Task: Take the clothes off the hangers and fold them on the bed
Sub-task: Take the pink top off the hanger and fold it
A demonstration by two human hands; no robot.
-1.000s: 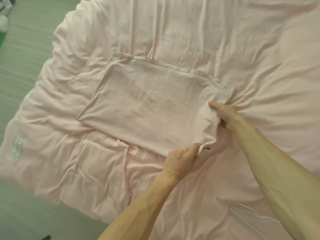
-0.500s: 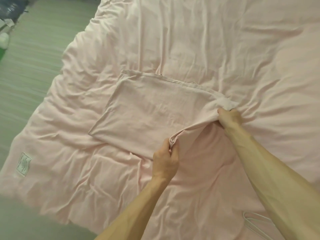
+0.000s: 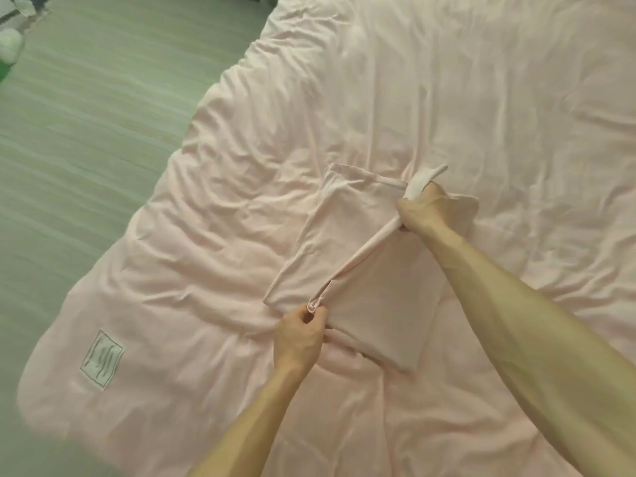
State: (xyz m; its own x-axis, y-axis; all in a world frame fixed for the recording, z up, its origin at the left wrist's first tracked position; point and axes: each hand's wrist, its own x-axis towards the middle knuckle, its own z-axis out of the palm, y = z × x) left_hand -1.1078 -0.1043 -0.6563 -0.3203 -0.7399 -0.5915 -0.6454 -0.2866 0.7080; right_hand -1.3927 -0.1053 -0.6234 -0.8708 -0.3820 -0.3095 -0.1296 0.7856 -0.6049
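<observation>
Where pale pink garment [image 3: 382,297] lies on rumpled duvet [image 3: 241,173], thin soft cloth sits half folded: flat squarish panel, raised ridge running diagonally between hands. Left hand [image 3: 298,339] pinches near end of ridge, fingers curled, knuckles up. Right hand [image 3: 425,211] clenches far end, cloth tuft poking above fist, forearm stretched over garment. Duvet pink, matte, heavily creased; white stitched patch [image 3: 102,360] near its corner. Greenish floor [image 3: 86,139] alongside.

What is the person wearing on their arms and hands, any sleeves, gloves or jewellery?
Nothing shows. The left hand and right hand are bare: no gloves, no visible rings. The left forearm and right forearm are bare too as far as the view reaches, with no sleeve, watch or bracelet.
</observation>
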